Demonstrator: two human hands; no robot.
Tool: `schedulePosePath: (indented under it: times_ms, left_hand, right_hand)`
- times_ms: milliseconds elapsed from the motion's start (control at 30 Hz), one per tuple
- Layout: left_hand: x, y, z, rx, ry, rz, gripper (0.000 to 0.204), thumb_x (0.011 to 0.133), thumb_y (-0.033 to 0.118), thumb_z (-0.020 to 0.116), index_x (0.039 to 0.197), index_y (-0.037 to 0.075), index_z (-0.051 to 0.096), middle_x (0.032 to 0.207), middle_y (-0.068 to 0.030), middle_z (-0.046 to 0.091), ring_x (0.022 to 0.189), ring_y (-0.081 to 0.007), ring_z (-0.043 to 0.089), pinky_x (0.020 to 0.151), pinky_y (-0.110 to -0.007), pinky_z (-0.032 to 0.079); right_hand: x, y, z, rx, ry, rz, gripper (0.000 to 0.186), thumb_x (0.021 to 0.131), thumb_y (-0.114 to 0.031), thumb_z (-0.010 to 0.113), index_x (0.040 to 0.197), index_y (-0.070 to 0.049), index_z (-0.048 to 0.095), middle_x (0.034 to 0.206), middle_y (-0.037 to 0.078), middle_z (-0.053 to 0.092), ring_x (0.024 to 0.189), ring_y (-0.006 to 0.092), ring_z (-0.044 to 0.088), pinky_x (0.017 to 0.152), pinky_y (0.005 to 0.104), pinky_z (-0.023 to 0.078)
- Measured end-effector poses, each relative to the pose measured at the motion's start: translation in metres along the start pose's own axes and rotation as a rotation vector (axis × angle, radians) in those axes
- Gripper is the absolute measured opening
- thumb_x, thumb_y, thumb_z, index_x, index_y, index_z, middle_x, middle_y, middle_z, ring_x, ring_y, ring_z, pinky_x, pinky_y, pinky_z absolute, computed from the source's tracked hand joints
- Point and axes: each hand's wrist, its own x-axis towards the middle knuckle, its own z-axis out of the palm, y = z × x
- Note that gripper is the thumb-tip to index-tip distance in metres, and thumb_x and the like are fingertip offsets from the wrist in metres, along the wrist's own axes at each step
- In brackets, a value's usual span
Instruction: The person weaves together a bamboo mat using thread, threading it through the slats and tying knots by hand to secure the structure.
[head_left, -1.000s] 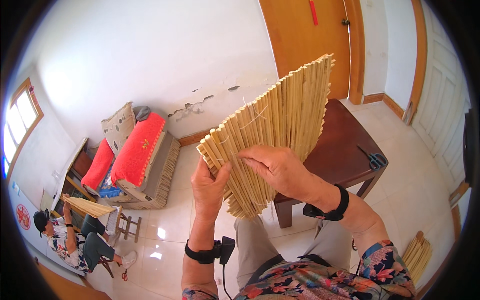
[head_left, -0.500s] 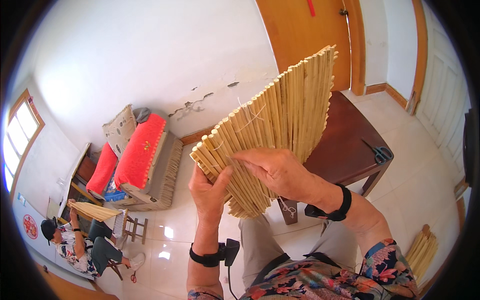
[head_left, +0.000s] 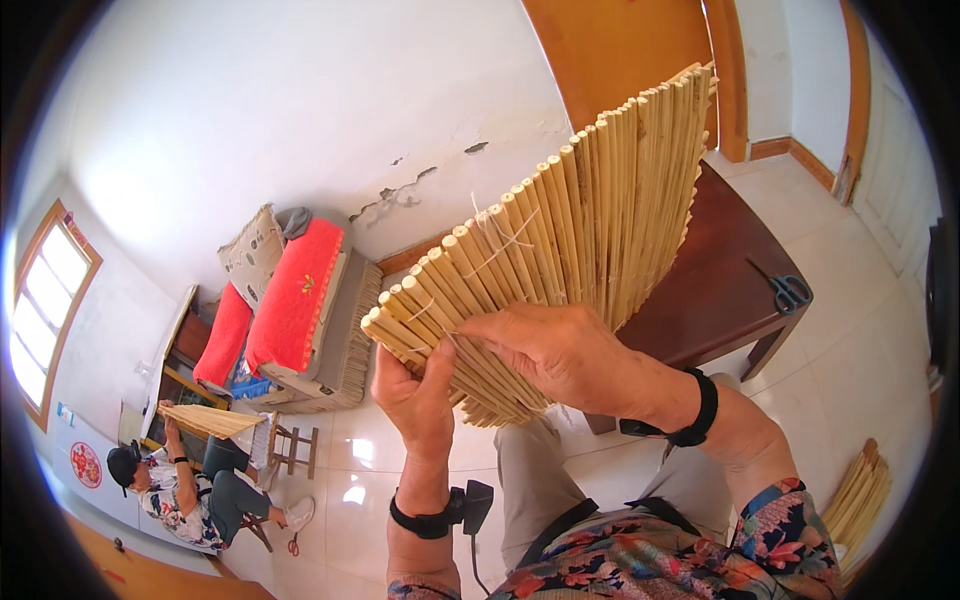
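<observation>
A mat of straw-coloured stalks [head_left: 600, 205], tied side by side with thin white string [head_left: 505, 243], rises in front of me, tilted and curving away to the right. My left hand [head_left: 414, 398] is closed around its lower left end, thumb on the near face and fingers hidden behind. Across the near face lies my right hand [head_left: 552, 348], its fingertips pinched at the string close to the left thumb. The far end of the mat reaches above a dark red-brown wooden table [head_left: 725, 285]; whether it touches the top, I cannot tell.
Dark-handled scissors [head_left: 789, 294] lie at the table's right edge. A bundle of stalks [head_left: 860, 495] is on the floor at lower right. At far left, a seated person [head_left: 185, 500] holds another mat [head_left: 212, 420], near a sofa with red covers [head_left: 295, 295].
The mat's left end has shifted slightly left and its far end up and right. My right fingertips have drawn in nearer the left thumb. The whole view has turned a little.
</observation>
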Motion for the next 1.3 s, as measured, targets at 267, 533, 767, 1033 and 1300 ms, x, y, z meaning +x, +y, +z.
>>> schedulePosePath:
  times_ms: [267,533,767,1033,1300]
  left_hand:
    - [0.002,0.006,0.004,-0.127,0.018,-0.012,0.03,0.077,-0.002,0.062,0.106,-0.002,0.053,0.094,-0.0037,0.059,0.083,-0.0075,0.054,0.075,-0.022,0.044]
    - [0.004,0.004,0.004,-0.154,0.037,-0.039,0.032,0.077,-0.002,0.063,0.107,-0.002,0.052,0.094,-0.0038,0.06,0.083,-0.0078,0.055,0.075,-0.022,0.045]
    - [0.003,0.005,0.005,-0.098,0.034,-0.052,0.032,0.077,-0.001,0.063,0.107,-0.002,0.053,0.093,-0.0034,0.06,0.082,-0.0076,0.055,0.074,-0.022,0.045]
    - [-0.012,0.014,0.019,0.101,0.042,-0.028,0.03,0.075,0.002,0.066,0.102,-0.003,0.054,0.086,-0.0039,0.062,0.076,-0.006,0.055,0.066,-0.022,0.047]
    - [-0.053,-0.002,0.055,0.218,-0.132,0.16,0.027,0.072,-0.001,0.066,0.097,-0.003,0.055,0.096,-0.0176,0.063,0.085,-0.0233,0.063,0.072,-0.03,0.05]
  right_hand:
    - [0.001,-0.002,0.002,-0.092,0.015,-0.045,0.024,0.076,-0.006,0.056,0.1,-0.005,0.056,0.074,0.011,0.059,0.068,0.026,0.06,0.054,0.0342,0.047]
    - [0.004,-0.003,0.004,-0.116,0.024,-0.06,0.022,0.076,-0.006,0.056,0.098,-0.003,0.055,0.076,0.01,0.06,0.068,0.0244,0.061,0.054,0.0329,0.048]
    - [0.008,-0.015,-0.005,-0.251,-0.06,-0.043,0.022,0.075,-0.009,0.057,0.096,-0.003,0.054,0.075,0.01,0.06,0.068,0.0241,0.061,0.054,0.0325,0.048]
    - [0.0,-0.047,-0.033,-0.442,-0.219,0.038,0.024,0.076,-0.002,0.056,0.099,-0.001,0.056,0.074,0.011,0.06,0.064,0.0252,0.06,0.051,0.0322,0.048]
    - [-0.067,-0.037,-0.043,-0.303,-0.002,0.267,0.017,0.078,-0.006,0.056,0.094,-0.005,0.056,0.073,0.012,0.059,0.062,0.0306,0.059,0.05,0.0346,0.047]
